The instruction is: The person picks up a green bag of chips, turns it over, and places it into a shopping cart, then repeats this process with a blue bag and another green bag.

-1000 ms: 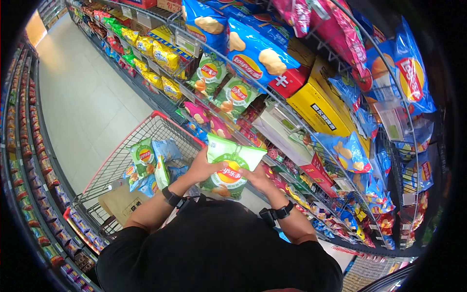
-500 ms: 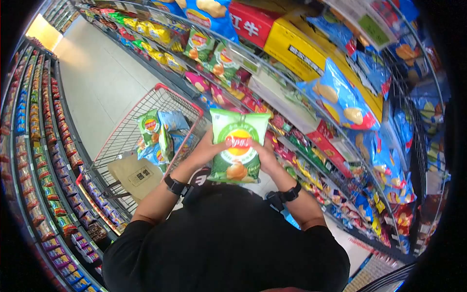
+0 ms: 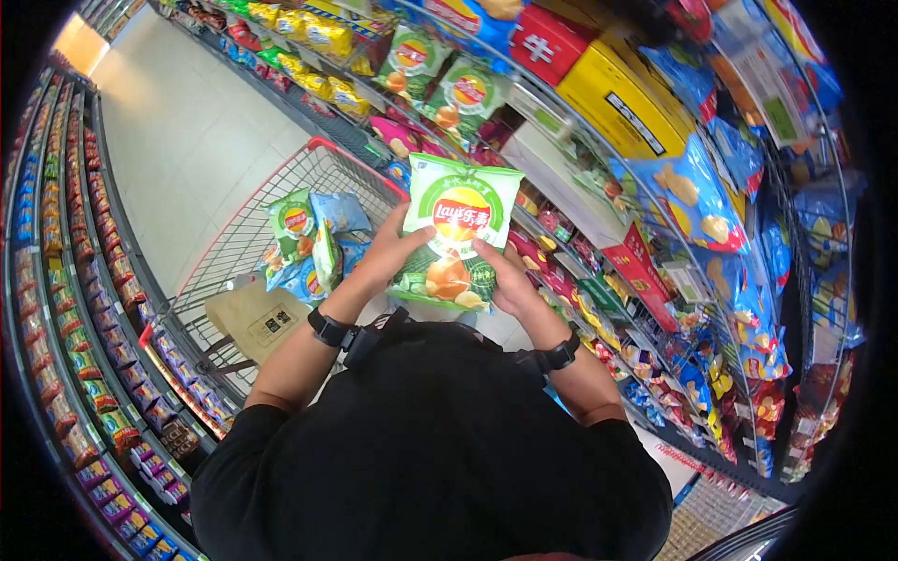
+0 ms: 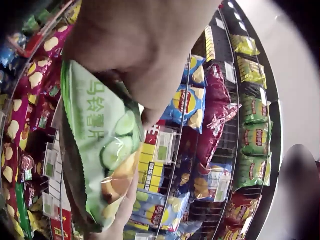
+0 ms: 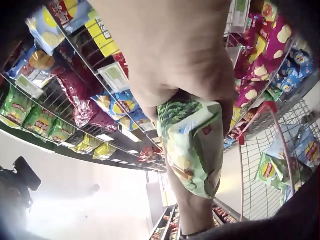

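So there's a person in a black shirt (image 3: 421, 449) in a snack aisle, two-handing a green-and-white bag of chips (image 3: 456, 210). It's up in front of the chest, printed front facing the wearer, just beside the shopping cart (image 3: 360, 166) rather than in it. The left hand (image 3: 391, 254) grips one side and the right hand (image 3: 513, 282) the other, both thumbs resting on the front. The thumbs are a bit apart, the logo sitting above and between them. Can't really tell how the rest of the fingers lie, they're mostly tucked behind the bag. Each wrist has a dark strap on it.

The cart's red-rimmed and already holds a green chip bag (image 3: 293, 221), a light blue bag (image 3: 339, 212) and a brown paper bag (image 3: 257, 323) nearer the handle. Over on the right, the shelves have more green bags (image 3: 468, 91), yellow bags (image 3: 327, 37) and a big yellow box (image 3: 608, 93) next to a red box (image 3: 545, 47).
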Demonstrator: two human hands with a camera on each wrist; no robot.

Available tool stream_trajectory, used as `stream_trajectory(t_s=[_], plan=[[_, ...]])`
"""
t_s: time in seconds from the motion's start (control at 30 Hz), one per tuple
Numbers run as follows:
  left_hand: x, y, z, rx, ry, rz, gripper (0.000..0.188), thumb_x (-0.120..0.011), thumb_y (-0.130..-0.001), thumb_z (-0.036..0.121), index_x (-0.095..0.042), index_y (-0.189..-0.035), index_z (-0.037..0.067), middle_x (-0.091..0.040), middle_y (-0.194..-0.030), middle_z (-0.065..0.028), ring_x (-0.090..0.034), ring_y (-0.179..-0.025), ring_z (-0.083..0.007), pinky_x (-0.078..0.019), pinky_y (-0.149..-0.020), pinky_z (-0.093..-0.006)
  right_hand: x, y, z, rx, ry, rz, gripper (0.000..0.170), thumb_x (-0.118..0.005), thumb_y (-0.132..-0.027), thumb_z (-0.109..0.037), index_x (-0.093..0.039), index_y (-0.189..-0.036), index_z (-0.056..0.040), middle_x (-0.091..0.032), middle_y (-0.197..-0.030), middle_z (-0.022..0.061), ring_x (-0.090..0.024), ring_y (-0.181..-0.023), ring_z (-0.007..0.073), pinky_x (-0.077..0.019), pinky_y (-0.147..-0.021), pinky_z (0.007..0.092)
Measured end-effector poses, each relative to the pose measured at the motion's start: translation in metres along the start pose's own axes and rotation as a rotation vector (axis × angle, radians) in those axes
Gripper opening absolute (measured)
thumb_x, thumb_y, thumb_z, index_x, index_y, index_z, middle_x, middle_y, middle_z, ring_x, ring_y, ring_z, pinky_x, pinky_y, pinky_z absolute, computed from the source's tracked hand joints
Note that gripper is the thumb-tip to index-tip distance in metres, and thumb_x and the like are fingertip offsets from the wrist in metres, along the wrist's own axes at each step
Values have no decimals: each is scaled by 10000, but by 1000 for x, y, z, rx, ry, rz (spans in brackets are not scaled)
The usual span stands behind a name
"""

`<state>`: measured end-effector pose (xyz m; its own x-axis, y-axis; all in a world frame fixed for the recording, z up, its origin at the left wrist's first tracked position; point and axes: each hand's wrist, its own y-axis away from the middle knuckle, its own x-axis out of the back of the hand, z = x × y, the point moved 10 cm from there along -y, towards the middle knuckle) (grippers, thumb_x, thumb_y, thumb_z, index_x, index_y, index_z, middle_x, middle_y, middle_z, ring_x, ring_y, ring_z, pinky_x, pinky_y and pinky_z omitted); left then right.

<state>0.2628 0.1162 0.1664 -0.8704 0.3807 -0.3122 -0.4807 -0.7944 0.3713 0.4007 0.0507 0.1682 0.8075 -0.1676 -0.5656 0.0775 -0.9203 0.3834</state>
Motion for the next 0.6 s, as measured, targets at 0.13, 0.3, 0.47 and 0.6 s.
stream_trajectory(t_s=[0.13,0.3,0.47,0.6], plan=[[30,5,3,-40,-42,-105,662,-679,-861,186,-332,-1381,-32,-541,-1267,-151,-541,-1142,-199,-438,-971,-328,-27,-24,8,-22,16,6,469,-628,-917,-194,-442,-1294,13,-573,-1240,120,-589,-1091,199,-482,-935,337],[63,11,0,40,-9,-75,712,-685,-866,210,-297,-1415,-24,-531,-1288,-156,-542,-1148,-207,-441,-973,-333,-44,-40,33,-60,63,2,456,-622,-916,-184,-451,-1289,14,-572,-1242,120,-593,-1085,198,-479,-940,334],[85,7,-9,68,65,-40,708,-669,-886,221,-273,-1416,-32,-508,-1311,-162,-536,-1161,-223,-450,-967,-348,-55,-55,42,-135,52,-46,466,-649,-883,-128,-461,-1285,14,-570,-1253,122,-575,-1116,190,-459,-958,331],[104,0,-3,-42,-34,90,662,-682,-867,190,-322,-1390,3,-525,-1269,-144,-543,-1135,-217,-453,-957,-336,-49,-66,39,-76,138,-8,508,-669,-860,-110,-443,-1296,19,-571,-1240,122,-567,-1117,191,-456,-951,328]])
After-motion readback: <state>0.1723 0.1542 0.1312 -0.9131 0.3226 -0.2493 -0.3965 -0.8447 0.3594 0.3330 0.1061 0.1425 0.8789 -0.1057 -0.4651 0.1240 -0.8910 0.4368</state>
